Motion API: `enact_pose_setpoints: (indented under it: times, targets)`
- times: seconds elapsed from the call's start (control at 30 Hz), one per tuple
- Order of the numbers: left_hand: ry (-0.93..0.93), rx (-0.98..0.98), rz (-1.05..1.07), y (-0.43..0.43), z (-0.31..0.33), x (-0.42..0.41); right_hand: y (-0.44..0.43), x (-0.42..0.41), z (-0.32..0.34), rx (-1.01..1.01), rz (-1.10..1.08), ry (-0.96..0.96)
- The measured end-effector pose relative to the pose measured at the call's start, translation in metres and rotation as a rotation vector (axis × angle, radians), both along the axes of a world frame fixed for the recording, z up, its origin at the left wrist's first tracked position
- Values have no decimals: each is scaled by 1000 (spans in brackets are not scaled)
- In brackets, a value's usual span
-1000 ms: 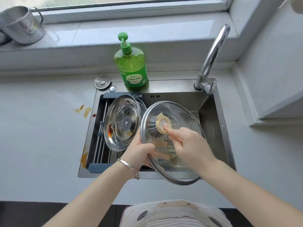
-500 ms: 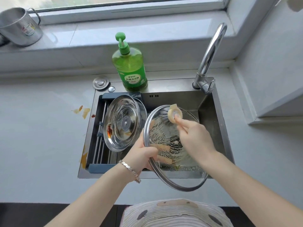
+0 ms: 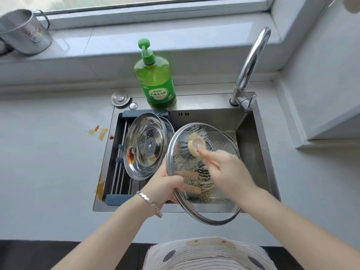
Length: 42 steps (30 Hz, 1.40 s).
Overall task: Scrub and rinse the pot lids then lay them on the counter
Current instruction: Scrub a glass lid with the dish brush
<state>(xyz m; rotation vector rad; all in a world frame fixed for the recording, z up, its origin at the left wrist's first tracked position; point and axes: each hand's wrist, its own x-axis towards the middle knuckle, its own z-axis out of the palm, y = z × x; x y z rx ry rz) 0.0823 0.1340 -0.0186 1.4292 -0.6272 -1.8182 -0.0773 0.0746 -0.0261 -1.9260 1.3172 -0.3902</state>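
Above the stainless steel sink (image 3: 251,152), set into the pale table (image 3: 48,162): round glass pot lid with steel rim (image 3: 210,211), tilted and streaked with suds, gripped at its left edge by curled fingers of left hand (image 3: 165,184). Pinched in right hand (image 3: 228,170) and pressed to the lid's upper part: pale yellow round scrubber (image 3: 194,146). At the sink's left side, leaning on a grey drying rack (image 3: 120,164): shiny steel pot lid (image 3: 146,149), stained brown. At the sink's back edge: green dish-soap pump bottle (image 3: 157,84); at its back right corner, curved chrome tap (image 3: 251,63).
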Motion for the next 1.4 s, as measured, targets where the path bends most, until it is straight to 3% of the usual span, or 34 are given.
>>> enact_pose_setpoints:
  times: [0.1, 0.3, 0.47, 0.63, 0.83, 1.03, 1.23, 1.4]
  targets:
    - [-34, 33, -60, 2, 4, -4, -23, -9, -10, -40, -105, 128]
    - [-41, -29, 62, -3, 2, 8, 34, 3, 1, -125, 167, -83]
    - [-84, -55, 89, -3, 1, 24, 50, -23, -11, -70, 298, -73]
    - [-34, -46, 87, -3, 4, 14, 13, 1, -1, -185, 216, -31]
    - [15, -79, 151, 0, 7, 30, 43, -31, -1, -87, 478, -41]
    - [-12, -80, 191, -4, 2, 19, 19, -14, 2, -150, 433, -6]
    - [36, -59, 217, -3, 3, 29, 25, -42, -11, -17, 458, 109]
    - [14, -86, 294, -5, -4, 21, 22, -14, 0, -69, 422, 43]
